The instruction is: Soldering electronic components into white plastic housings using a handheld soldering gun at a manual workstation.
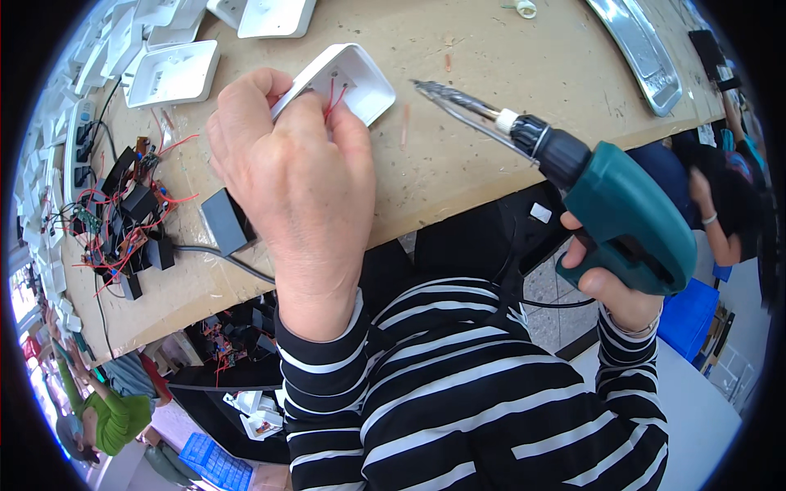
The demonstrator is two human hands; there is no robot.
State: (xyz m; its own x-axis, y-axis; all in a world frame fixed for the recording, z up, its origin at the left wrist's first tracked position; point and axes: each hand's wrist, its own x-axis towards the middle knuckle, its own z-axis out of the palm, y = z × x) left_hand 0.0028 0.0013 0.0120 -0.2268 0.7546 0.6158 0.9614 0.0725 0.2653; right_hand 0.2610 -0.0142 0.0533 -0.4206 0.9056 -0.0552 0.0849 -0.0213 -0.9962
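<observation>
My left hand (295,168) is closed on a white plastic housing (370,80), tilted above the worktable. Thin red wires (331,100) stand up inside it, next to my thumb and fingers. What the fingertips do inside the housing is partly hidden behind the hand. In my right hand (610,288) is a green soldering gun (637,214), gripped by its handle. Its long metal tip and a thin feed tube point left toward the housing, with a gap between them. A black rectangular block (223,221) lies on the table beside my left wrist.
Black modules with red wires (135,209) are heaped at the left, near a power strip (83,139). White housings (173,74) crowd the far left. A shiny metal tray (643,57) lies far right. A box of parts (237,340) sits below the table edge. Co-workers (119,419) are at both sides.
</observation>
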